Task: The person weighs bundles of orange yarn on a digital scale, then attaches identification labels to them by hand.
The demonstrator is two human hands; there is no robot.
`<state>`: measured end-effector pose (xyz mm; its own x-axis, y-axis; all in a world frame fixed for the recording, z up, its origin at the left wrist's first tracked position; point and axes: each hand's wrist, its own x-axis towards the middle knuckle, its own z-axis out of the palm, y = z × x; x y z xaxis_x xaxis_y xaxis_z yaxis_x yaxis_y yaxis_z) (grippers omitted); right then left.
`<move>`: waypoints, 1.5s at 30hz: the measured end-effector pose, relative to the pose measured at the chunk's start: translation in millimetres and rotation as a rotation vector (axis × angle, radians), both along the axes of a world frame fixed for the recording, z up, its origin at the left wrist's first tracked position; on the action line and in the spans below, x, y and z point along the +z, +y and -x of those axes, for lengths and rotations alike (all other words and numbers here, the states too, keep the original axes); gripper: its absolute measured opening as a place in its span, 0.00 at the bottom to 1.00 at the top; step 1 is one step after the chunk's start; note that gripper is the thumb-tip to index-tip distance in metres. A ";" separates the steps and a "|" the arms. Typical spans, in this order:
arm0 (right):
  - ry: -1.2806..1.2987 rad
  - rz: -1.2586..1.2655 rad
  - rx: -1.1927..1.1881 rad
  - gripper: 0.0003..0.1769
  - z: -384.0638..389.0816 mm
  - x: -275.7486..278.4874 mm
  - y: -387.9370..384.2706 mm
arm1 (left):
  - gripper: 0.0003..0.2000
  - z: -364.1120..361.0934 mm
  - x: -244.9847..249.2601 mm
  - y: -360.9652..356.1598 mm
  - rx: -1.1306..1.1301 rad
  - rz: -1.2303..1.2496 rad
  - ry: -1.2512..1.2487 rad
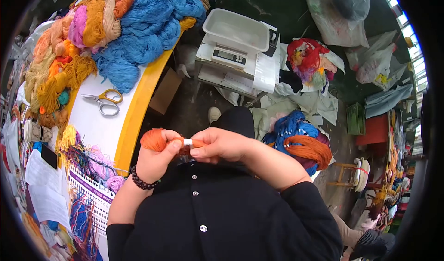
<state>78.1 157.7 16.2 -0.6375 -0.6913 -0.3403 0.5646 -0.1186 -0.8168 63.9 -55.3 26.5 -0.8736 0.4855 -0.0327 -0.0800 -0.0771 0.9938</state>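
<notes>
An orange skein of thread [153,139] is held up in front of my chest. My left hand [160,158] is closed around it, thumb and fingers pinching near a narrow white band [188,142]. My right hand [221,144] pinches the orange thread on the other side of that band, fingertips curled and partly hidden. Part of the skein hangs behind my hands, where I cannot see it well. On the table to the left lie scissors [107,102] with one yellow and one grey handle, apart from both hands.
Blue skeins [152,25] and orange and yellow skeins [55,78] heap on the yellow-edged table [132,122]. A scale [230,56] with a white tray [237,27] stands ahead. Banded blue and rust skeins [300,143] lie at right, with plastic bags [340,22] beyond. A thread card [95,201] lies left.
</notes>
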 end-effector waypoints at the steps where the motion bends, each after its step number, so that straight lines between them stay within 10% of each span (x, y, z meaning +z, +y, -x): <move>1: 0.035 -0.075 0.029 0.13 0.9 0.8 10.2 | 0.04 1.5 -2.3 -1.4 0.016 -0.005 -0.015; 4: 0.720 -0.776 -0.303 0.14 1.5 4.4 79.6 | 0.05 15.3 -12.3 -12.9 0.117 0.060 -0.151; 9: 0.422 -0.997 -0.838 0.16 -53.6 27.2 167.1 | 0.20 47.1 -19.2 -53.8 -0.261 0.051 -0.240; 15: 0.465 -1.021 -1.344 0.14 -149.6 -12.4 243.4 | 0.24 67.7 -31.4 -95.0 -0.166 0.127 -0.212; 17: 0.398 -1.044 -1.323 0.17 -176.2 -48.6 252.3 | 0.28 61.9 -37.5 -94.0 -0.188 0.179 -0.173; 21: 0.460 -2.059 -0.580 0.17 -196.0 -94.1 226.2 | 0.21 53.1 -38.5 -74.1 -0.205 0.248 -0.197; 28: 0.764 -1.393 -0.486 0.38 -130.9 -124.3 104.6 | 0.13 51.0 -59.3 -61.7 0.145 0.113 -0.168; 33: 0.605 -1.495 -0.325 0.08 -131.7 -118.1 86.0 | 0.12 53.0 -70.1 -63.5 0.181 0.106 -0.187; 41: 0.391 -1.235 -0.873 0.10 -212.1 -85.1 77.1 | 0.15 95.5 -86.1 -77.4 0.119 -0.040 -0.280; 45: 0.471 -1.189 -0.744 0.13 -189.1 -72.2 71.7 | 0.19 101.4 -104.0 -67.6 -0.010 -0.378 -0.567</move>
<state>267.2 229.4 -56.1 -0.9222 0.3657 -0.1256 0.3366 0.5993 -0.7263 -37.5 -122.9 -77.5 -0.7666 0.5619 -0.3107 -0.5834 -0.4075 0.7025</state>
